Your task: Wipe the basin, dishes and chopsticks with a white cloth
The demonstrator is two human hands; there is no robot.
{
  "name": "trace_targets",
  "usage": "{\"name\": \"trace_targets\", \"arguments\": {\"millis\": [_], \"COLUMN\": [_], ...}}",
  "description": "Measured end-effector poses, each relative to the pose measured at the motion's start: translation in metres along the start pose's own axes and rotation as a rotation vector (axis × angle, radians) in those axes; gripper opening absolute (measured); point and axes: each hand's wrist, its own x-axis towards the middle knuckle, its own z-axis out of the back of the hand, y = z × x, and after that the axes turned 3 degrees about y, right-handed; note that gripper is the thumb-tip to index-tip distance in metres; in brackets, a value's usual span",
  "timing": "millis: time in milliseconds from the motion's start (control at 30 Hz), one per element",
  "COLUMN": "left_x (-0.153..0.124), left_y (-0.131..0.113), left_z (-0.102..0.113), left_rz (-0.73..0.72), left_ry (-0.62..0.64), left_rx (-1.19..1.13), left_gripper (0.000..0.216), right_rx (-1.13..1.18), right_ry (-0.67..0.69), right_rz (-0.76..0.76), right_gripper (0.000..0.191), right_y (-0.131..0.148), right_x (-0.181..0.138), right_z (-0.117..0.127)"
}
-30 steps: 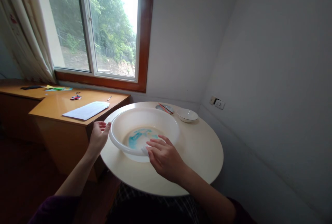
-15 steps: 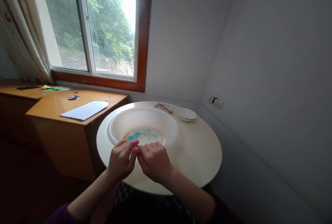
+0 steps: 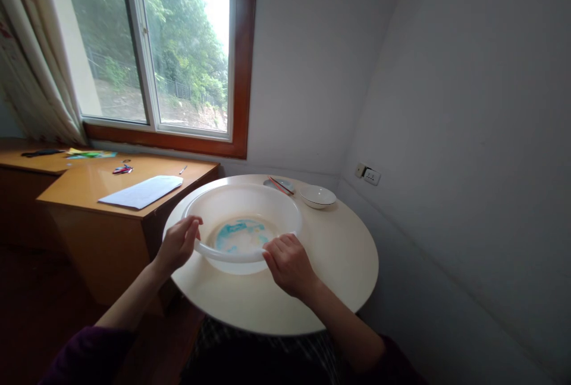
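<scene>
A large white plastic basin point(image 3: 250, 200) stands on a round cream table point(image 3: 330, 254), with blue-green colour swirled in the water at its bottom point(image 3: 241, 235). My left hand point(image 3: 178, 244) grips the basin's near-left rim, fingers curled over the edge. My right hand point(image 3: 289, 263) is closed on the near-right rim. Both arms reach in from the bottom of the view.
A small white bowl point(image 3: 317, 196) and a grey dish with red sticks point(image 3: 279, 185) sit at the table's far side. A wooden desk point(image 3: 89, 194) on the left carries a white sheet point(image 3: 140, 191) and scissors point(image 3: 121, 168). Window ahead, wall with a socket point(image 3: 366, 175) at right.
Half a second ago my hands were pinched together at the basin's near edge. They have moved apart and each now grips the rim.
</scene>
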Motion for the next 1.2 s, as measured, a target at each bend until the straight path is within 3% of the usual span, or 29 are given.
{"name": "trace_targets", "arguments": {"millis": [133,233,300,433,567,667,733,833,900,1033,1100,1200], "left_x": [-0.011,-0.022,-0.026,-0.018,0.004,0.010,0.003,-0.015,-0.023,-0.011,0.003,0.016], "left_y": [-0.042,-0.077,-0.084,-0.053,-0.013,-0.021,-0.045,-0.078,-0.082,-0.038,-0.012,-0.003], "left_z": [-0.008,-0.021,-0.026,-0.017,0.009,0.022,0.019,0.003,-0.008,-0.009,-0.002,0.005], "left_rz": [-0.091,-0.286,-0.302,-0.182,0.107,0.245,0.207,-0.133,-0.312,-0.298,-0.208,-0.052], "left_ry": [-0.016,0.095,0.106,0.069,0.112,0.170,0.179,0.253,0.222,0.196,0.212,0.187], "left_rx": [0.095,0.087,0.094,0.032,-0.101,-0.114,-0.033,0.071,0.175,0.160,0.099,0.077], "left_gripper": [0.026,0.024,0.026,0.027,0.033,0.038,0.038,0.033,0.033,0.033,0.034,0.032], "right_rx": [-0.021,-0.013,-0.006,-0.004,-0.017,-0.048,-0.066,-0.069,-0.071,-0.080,-0.083,-0.100], "right_ry": [-0.032,-0.032,-0.028,-0.038,-0.057,-0.072,-0.089,-0.105,-0.098,-0.075,-0.076,-0.078], "right_rz": [-0.023,-0.010,-0.006,0.020,0.011,0.014,0.022,0.043,0.060,0.064,0.046,0.002], "right_gripper": [0.036,0.032,0.032,0.034,0.040,0.039,0.037,0.035,0.034,0.037,0.039,0.039], "right_y": [0.016,0.036,0.042,0.030,0.005,0.006,0.018,0.040,0.045,0.020,0.002,-0.010], "right_x": [0.003,0.008,0.009,0.004,-0.005,-0.005,-0.002,0.005,0.007,0.003,-0.001,-0.003], "right_z": [-0.004,-0.004,-0.002,0.002,0.003,0.003,0.003,0.003,0.002,0.002,0.002,0.001]}}
